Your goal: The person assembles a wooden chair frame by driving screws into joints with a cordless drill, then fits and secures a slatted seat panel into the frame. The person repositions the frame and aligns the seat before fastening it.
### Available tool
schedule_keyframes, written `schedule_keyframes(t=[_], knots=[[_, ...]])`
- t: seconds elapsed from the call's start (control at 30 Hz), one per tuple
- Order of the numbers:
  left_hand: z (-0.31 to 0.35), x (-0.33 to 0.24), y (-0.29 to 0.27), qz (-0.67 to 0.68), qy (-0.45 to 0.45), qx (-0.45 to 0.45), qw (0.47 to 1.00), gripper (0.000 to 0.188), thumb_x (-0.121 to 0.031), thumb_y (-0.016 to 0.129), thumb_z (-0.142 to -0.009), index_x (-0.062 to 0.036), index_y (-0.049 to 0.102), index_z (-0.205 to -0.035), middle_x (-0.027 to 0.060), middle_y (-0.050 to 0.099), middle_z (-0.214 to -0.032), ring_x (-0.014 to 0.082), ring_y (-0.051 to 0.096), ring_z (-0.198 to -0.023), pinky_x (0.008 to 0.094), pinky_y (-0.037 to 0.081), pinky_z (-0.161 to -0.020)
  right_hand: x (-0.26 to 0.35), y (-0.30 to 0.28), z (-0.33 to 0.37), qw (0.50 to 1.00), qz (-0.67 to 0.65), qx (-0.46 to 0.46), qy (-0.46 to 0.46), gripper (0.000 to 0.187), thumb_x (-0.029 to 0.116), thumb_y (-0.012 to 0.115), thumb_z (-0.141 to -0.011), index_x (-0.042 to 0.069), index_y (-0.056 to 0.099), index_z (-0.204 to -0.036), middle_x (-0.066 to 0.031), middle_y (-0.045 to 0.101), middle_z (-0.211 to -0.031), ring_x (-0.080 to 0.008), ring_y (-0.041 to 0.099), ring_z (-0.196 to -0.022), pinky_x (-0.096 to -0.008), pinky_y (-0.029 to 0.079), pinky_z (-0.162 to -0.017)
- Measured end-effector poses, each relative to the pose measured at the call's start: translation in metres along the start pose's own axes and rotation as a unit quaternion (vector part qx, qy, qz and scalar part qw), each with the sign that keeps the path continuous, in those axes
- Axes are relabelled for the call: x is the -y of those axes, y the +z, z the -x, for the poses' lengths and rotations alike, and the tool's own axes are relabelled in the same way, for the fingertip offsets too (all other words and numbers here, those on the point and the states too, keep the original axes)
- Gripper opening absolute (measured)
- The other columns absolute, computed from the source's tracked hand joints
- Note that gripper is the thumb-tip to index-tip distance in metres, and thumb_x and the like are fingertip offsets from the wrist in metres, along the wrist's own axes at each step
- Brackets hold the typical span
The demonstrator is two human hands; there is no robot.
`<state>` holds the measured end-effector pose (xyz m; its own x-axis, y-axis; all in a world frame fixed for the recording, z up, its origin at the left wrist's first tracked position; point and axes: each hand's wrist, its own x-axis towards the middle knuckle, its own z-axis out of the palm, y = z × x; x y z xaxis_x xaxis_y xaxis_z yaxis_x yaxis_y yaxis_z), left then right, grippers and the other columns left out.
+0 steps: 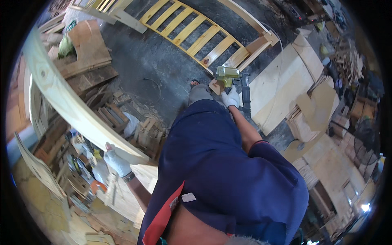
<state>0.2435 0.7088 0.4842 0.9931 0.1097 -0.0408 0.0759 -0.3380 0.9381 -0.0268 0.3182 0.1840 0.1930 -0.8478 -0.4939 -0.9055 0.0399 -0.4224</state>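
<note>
My left hand (117, 163), in a pale work glove with bare fingertips, grips the lower edge of a long, curved pale wooden board (77, 102). The board slants from the upper left down toward my waist. My thumb lies against its edge; the other fingers are partly hidden. At the upper middle, my right hand (231, 98), also gloved, is closed around the handle of a nail gun (227, 73). The nail gun has a yellow-green body and a long black magazine on its right side. It is held next to the slatted wooden frame (192, 30).
Stacked plywood sheets (269, 81) lie at the right, with cut wooden pieces (304, 122) beyond. Wood offcuts (114, 116) are heaped below the board. A thin hose (281, 61) runs over the sheets. My foot (194, 83) stands on the dark floor (134, 53).
</note>
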Motion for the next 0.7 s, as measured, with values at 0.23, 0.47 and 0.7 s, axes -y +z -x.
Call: schedule_keyframes(t=[0.23,0.47,0.7], knots=[[-0.089,-0.04,0.02,-0.1,-0.001,0.027,0.995,0.062,-0.044,0.055,-0.104,0.0049,0.051,-0.141,0.0125,0.053,-0.139,0.0208,0.05,-0.123,0.0355,0.039,-0.107,0.024,0.048,-0.025,0.996,0.005,-0.03,0.079,0.075,0.038,0.069,-0.082,0.011,0.042,-0.146,-0.0251,0.072,-0.101,-0.0419,0.07,-0.094,-0.0506,0.054,-0.084],[-0.176,-0.052,0.049,-0.095,0.02,0.102,0.99,0.069,-0.047,0.05,-0.105,0.0033,0.038,-0.152,0.0157,0.042,-0.154,0.0253,0.044,-0.136,0.038,0.032,-0.115,0.018,0.077,-0.035,0.983,0.041,-0.159,0.086,0.075,0.037,0.076,-0.079,0.013,0.047,-0.143,-0.0217,0.063,-0.116,-0.0393,0.063,-0.107,-0.0494,0.051,-0.09],[-0.254,-0.079,0.081,-0.071,-0.013,0.155,0.985,0.068,-0.045,0.05,-0.105,0.0054,0.041,-0.15,0.0153,0.045,-0.151,0.0236,0.045,-0.135,0.0372,0.032,-0.114,0.023,0.073,-0.037,0.976,0.005,-0.158,0.147,0.072,0.037,0.077,-0.073,0.014,0.056,-0.137,-0.0171,0.062,-0.125,-0.0351,0.06,-0.118,-0.0466,0.049,-0.099]])
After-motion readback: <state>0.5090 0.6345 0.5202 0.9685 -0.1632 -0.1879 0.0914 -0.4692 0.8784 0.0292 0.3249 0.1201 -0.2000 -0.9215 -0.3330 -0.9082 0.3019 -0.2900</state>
